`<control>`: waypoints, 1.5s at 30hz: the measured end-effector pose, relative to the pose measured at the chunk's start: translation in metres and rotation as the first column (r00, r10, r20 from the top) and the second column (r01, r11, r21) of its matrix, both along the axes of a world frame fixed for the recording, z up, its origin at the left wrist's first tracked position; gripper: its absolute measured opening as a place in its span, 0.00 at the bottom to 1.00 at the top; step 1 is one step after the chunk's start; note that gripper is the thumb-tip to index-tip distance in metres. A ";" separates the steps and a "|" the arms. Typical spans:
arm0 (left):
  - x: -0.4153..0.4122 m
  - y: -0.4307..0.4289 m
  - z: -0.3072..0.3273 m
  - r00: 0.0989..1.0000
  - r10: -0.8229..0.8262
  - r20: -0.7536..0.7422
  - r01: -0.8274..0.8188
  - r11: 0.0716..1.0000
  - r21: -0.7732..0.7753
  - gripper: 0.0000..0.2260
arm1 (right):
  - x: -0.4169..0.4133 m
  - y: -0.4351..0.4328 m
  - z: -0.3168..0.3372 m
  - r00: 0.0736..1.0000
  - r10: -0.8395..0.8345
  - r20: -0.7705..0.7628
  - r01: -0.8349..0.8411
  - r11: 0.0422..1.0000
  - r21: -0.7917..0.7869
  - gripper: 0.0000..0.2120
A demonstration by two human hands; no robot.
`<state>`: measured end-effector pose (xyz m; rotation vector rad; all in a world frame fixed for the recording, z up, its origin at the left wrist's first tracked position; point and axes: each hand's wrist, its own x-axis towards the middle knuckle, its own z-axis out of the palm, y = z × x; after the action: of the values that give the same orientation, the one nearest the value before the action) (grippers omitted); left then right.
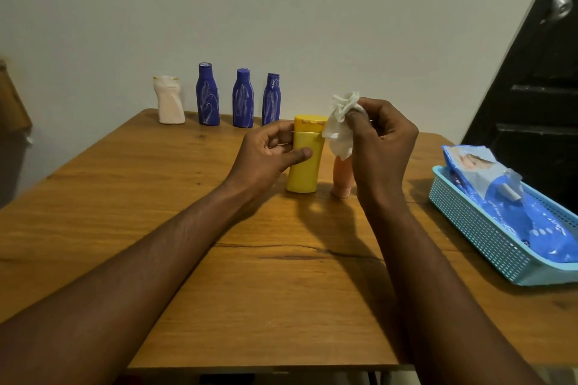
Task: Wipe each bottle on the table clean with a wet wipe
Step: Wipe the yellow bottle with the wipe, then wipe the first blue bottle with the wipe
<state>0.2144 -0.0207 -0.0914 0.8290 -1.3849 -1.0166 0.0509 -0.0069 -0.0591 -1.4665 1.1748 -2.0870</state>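
Gripping the upright yellow bottle mid-bench, the left hand curls its fingers around it; the right hand pinches a crumpled wipe touching the bottle's cap.

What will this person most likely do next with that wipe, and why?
Probably press the wet wipe onto the yellow bottle and rub downward: the left hand grips that bottle, and the right hand pinches the wipe right beside its cap.
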 end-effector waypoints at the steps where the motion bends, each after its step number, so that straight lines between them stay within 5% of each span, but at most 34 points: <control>1: 0.000 0.000 0.000 1.000 -0.008 -0.009 0.008 1.000 0.002 0.21 | 0.000 0.000 0.000 1.000 -0.001 0.002 0.001 1.000 0.001 0.07; 10: 0.010 -0.001 0.008 0.999 -0.037 0.027 0.037 0.999 -0.007 0.30 | 0.002 -0.002 -0.004 0.998 0.000 0.057 0.000 1.000 0.001 0.05; 18: 0.035 -0.004 0.025 0.976 0.215 0.028 -0.212 0.972 -0.099 0.16 | 0.000 -0.012 0.023 0.998 0.011 0.061 -0.013 1.000 0.028 0.07; 29: 0.057 -0.082 0.102 0.836 0.322 0.444 -0.271 0.946 -0.175 0.15 | 0.010 -0.091 0.093 0.967 0.203 -0.151 -0.158 0.951 0.267 0.06; 36: 0.048 -0.169 0.110 0.559 0.391 0.731 -0.273 0.920 -0.282 0.26 | 0.021 -0.160 0.094 0.888 0.322 -0.329 -0.125 0.857 0.500 0.07; 38: 0.044 -0.188 0.113 0.434 0.395 0.810 -0.244 0.917 -0.317 0.25 | 0.020 -0.175 0.095 0.863 0.343 -0.372 -0.099 0.835 0.541 0.08; 42: 0.033 -0.223 0.118 0.014 0.409 0.912 -0.208 0.894 -0.398 0.22 | 0.016 -0.196 0.096 0.818 0.373 -0.438 -0.052 0.806 0.589 0.11; 45: 0.030 -0.239 0.116 -0.068 0.323 0.944 -0.230 0.915 -0.330 0.18 | 0.013 -0.204 0.091 0.797 0.388 -0.463 -0.022 0.784 0.620 0.12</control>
<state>0.2439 -0.2600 0.0249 1.9386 -2.2522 0.2681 0.0634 -0.2112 0.0324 -1.8231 1.5806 -0.9644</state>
